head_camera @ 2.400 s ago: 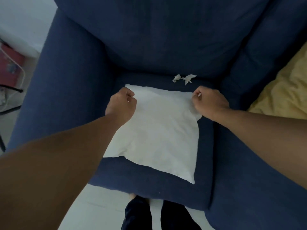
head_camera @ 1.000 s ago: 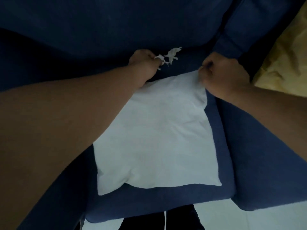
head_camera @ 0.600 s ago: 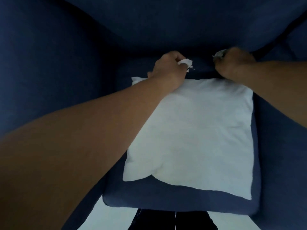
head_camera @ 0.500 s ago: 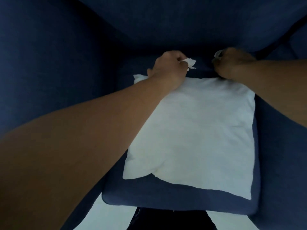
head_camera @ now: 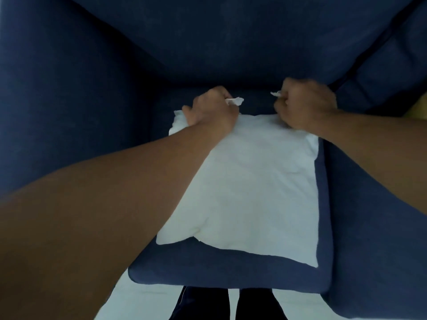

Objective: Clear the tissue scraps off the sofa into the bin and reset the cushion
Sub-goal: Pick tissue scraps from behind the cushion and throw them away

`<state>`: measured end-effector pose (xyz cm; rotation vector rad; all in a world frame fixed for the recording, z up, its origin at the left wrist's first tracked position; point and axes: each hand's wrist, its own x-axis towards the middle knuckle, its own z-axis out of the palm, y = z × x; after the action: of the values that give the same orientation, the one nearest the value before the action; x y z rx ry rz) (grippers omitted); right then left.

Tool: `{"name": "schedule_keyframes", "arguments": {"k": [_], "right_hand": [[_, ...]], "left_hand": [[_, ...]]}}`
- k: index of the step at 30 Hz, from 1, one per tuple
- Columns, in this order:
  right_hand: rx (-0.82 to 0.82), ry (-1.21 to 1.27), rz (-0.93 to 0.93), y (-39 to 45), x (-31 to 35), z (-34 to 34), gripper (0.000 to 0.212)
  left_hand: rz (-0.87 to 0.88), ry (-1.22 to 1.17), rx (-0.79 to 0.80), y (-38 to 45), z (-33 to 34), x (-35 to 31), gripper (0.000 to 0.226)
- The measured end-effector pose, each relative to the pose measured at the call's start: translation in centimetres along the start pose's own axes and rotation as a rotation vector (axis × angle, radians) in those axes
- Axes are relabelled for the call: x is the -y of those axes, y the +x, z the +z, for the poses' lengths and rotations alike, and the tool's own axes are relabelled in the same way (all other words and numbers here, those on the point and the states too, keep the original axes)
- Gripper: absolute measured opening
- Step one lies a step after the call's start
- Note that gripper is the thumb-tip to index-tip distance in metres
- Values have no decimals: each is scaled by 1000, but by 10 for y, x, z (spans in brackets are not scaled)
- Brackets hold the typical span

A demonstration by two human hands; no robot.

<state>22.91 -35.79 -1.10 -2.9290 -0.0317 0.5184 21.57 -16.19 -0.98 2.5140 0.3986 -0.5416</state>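
Observation:
A white square cushion (head_camera: 249, 185) lies flat on the seat of a dark blue sofa (head_camera: 231, 271). My left hand (head_camera: 212, 109) rests at the cushion's far left edge, fingers closed on a white tissue scrap (head_camera: 235, 101) that sticks out past them. At the cushion's far right edge, my right hand (head_camera: 305, 103) is closed on a second tissue scrap (head_camera: 276, 94), only its tip showing. Both hands are near the sofa's backrest (head_camera: 219, 42). No bin is in view.
The sofa's armrest (head_camera: 57, 100) rises on the left and another seat section (head_camera: 374, 215) lies to the right. A sliver of something yellow (head_camera: 418, 109) shows at the right edge. My legs (head_camera: 226, 303) stand on pale floor (head_camera: 138, 301) below the seat.
Both hands let go of the cushion's far corners and reached behind it. Each hand has closed on one of the two tissue scraps that lay against the backrest.

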Motion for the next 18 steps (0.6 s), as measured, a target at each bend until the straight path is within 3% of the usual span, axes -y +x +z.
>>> {"name": "schedule_keyframes", "arguments": {"k": [4, 10, 18], "right_hand": [[12, 127, -9, -17, 1, -27, 12], [-18, 229, -55, -41, -4, -43, 12], [-51, 166, -262, -74, 1, -44, 9]], "left_hand": [[-8, 29, -14, -18, 0, -18, 13], [-43, 27, -40, -47, -3, -34, 15], [-115, -3, -128, -91, -13, -15, 26]]}}
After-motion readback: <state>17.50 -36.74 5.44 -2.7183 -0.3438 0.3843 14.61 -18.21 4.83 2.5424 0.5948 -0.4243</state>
